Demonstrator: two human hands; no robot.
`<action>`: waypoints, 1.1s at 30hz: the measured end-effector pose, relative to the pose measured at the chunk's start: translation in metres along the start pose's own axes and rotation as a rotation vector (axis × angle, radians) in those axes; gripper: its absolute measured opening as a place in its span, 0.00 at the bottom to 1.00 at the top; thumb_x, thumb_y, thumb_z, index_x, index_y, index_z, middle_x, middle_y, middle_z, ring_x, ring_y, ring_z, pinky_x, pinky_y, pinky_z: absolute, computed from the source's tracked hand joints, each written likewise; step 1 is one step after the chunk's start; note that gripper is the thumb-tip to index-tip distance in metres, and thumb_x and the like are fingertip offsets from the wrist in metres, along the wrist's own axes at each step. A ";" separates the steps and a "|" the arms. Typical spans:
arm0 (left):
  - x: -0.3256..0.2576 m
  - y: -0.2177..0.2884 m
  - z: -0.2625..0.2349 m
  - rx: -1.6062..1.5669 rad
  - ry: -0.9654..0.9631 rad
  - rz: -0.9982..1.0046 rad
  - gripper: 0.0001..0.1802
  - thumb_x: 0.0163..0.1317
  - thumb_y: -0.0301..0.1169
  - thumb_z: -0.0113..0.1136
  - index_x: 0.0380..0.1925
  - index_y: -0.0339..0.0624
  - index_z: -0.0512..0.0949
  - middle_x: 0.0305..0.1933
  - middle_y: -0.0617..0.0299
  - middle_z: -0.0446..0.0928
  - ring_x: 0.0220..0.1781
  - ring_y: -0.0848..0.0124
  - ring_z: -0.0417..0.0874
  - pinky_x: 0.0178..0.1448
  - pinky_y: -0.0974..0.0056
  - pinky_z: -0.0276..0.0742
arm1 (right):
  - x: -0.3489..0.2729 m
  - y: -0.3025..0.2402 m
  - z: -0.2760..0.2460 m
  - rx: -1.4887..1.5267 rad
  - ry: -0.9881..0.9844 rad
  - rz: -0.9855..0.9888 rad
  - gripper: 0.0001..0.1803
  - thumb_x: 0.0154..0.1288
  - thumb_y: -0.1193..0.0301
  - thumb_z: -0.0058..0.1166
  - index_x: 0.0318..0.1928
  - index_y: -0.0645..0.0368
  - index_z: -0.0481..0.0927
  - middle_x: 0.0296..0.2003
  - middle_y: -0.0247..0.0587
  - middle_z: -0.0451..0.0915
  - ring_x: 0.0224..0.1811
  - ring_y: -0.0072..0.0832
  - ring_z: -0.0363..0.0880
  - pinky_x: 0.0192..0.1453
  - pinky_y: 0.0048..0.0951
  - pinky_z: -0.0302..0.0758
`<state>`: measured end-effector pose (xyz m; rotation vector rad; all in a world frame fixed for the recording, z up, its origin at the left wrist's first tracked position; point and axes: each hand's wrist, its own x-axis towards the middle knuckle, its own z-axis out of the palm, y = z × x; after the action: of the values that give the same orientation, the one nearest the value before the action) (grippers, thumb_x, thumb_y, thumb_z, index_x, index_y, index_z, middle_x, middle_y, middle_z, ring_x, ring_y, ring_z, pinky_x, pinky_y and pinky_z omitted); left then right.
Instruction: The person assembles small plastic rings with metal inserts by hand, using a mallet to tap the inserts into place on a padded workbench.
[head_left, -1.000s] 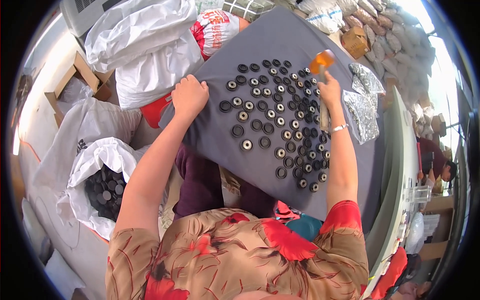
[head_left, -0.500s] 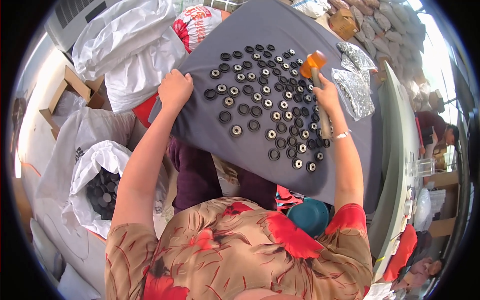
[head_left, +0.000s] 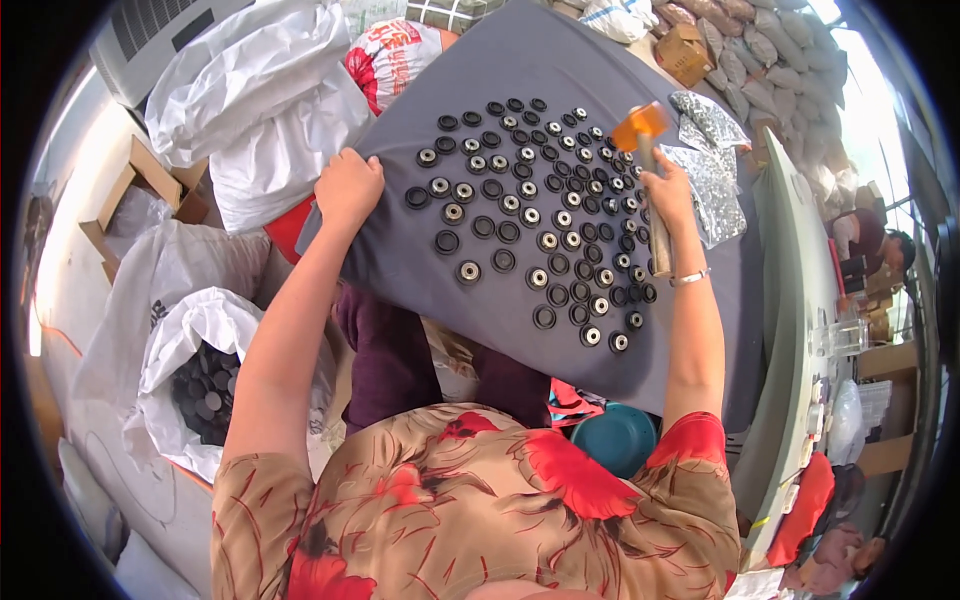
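Observation:
My right hand [head_left: 670, 190] is wrapped round the wooden handle of a mallet [head_left: 657, 238]. Its orange head, slightly smeared by motion, is over the far right part of the group of rings. Spread over the grey cloth [head_left: 410, 285] are many round black rings [head_left: 446, 242], several with a silver metal bearing [head_left: 468, 271] in the centre. My left hand [head_left: 350, 188] is closed on the cloth at the left edge of the work surface, left of the rings. Some rings on the right are partly hidden behind the mallet and my right hand.
Clear plastic bags of small shiny parts [head_left: 708, 190] lie right of the mallet. At lower left stands a white sack of black discs [head_left: 205, 392]. White sacks [head_left: 285, 140] lean beyond my left hand. A teal basin [head_left: 615, 440] sits below the near edge. Other people are at far right.
My right hand and the mallet have shifted slightly to the right. My left hand keeps its place at the edge of the cloth.

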<state>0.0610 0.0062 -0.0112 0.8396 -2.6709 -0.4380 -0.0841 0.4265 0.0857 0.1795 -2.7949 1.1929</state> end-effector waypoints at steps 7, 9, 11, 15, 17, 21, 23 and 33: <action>0.000 0.005 0.000 -0.010 0.011 0.010 0.23 0.64 0.45 0.51 0.39 0.31 0.75 0.42 0.42 0.80 0.47 0.47 0.82 0.51 0.47 0.77 | 0.013 0.022 0.007 -0.257 0.077 -0.073 0.35 0.55 0.77 0.56 0.66 0.59 0.69 0.28 0.45 0.82 0.17 0.25 0.77 0.23 0.29 0.75; 0.000 0.002 0.001 0.009 0.022 0.013 0.23 0.64 0.45 0.51 0.39 0.31 0.76 0.41 0.42 0.80 0.47 0.47 0.82 0.50 0.47 0.77 | 0.019 0.022 -0.003 -0.178 0.043 -0.008 0.35 0.55 0.77 0.56 0.66 0.59 0.69 0.28 0.45 0.82 0.16 0.25 0.77 0.22 0.30 0.75; 0.000 -0.002 -0.001 -0.003 0.001 -0.005 0.23 0.63 0.45 0.52 0.39 0.31 0.76 0.42 0.42 0.80 0.47 0.47 0.82 0.51 0.47 0.77 | 0.018 0.017 -0.005 -0.096 0.018 0.015 0.34 0.55 0.76 0.55 0.66 0.60 0.69 0.27 0.47 0.82 0.15 0.25 0.76 0.21 0.31 0.75; -0.002 -0.001 -0.006 -0.004 -0.014 0.007 0.23 0.63 0.46 0.52 0.39 0.31 0.76 0.42 0.41 0.80 0.47 0.47 0.82 0.51 0.47 0.77 | 0.017 0.020 -0.004 -0.195 0.055 -0.075 0.34 0.55 0.76 0.56 0.66 0.59 0.69 0.33 0.48 0.83 0.18 0.27 0.78 0.24 0.31 0.77; -0.001 -0.001 -0.002 -0.015 0.016 0.006 0.23 0.63 0.46 0.52 0.39 0.31 0.76 0.41 0.42 0.80 0.45 0.46 0.82 0.50 0.47 0.77 | 0.017 0.028 0.003 -0.228 0.036 0.002 0.34 0.56 0.74 0.56 0.66 0.58 0.69 0.35 0.48 0.83 0.19 0.27 0.79 0.25 0.31 0.77; 0.004 0.010 0.005 -0.023 0.037 0.043 0.23 0.64 0.46 0.51 0.38 0.31 0.76 0.40 0.42 0.80 0.44 0.46 0.82 0.49 0.47 0.78 | 0.033 0.061 -0.028 -0.226 0.119 -0.118 0.34 0.56 0.75 0.56 0.67 0.59 0.68 0.32 0.46 0.83 0.18 0.26 0.78 0.23 0.29 0.75; -0.002 0.002 -0.004 0.010 0.018 0.011 0.23 0.64 0.46 0.51 0.39 0.31 0.76 0.42 0.42 0.80 0.45 0.46 0.82 0.50 0.47 0.77 | 0.009 0.028 -0.030 -0.168 0.090 -0.051 0.34 0.56 0.74 0.56 0.66 0.59 0.68 0.33 0.47 0.84 0.20 0.27 0.79 0.26 0.30 0.76; 0.002 -0.002 -0.006 0.010 -0.011 -0.013 0.24 0.64 0.46 0.50 0.40 0.31 0.76 0.44 0.41 0.80 0.47 0.46 0.82 0.52 0.47 0.77 | -0.006 0.030 -0.021 -0.201 0.103 -0.010 0.34 0.54 0.73 0.57 0.65 0.59 0.70 0.45 0.53 0.83 0.30 0.32 0.84 0.40 0.32 0.80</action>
<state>0.0624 0.0023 -0.0058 0.8598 -2.6812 -0.4332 -0.0812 0.4627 0.0782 0.1131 -2.7958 0.8847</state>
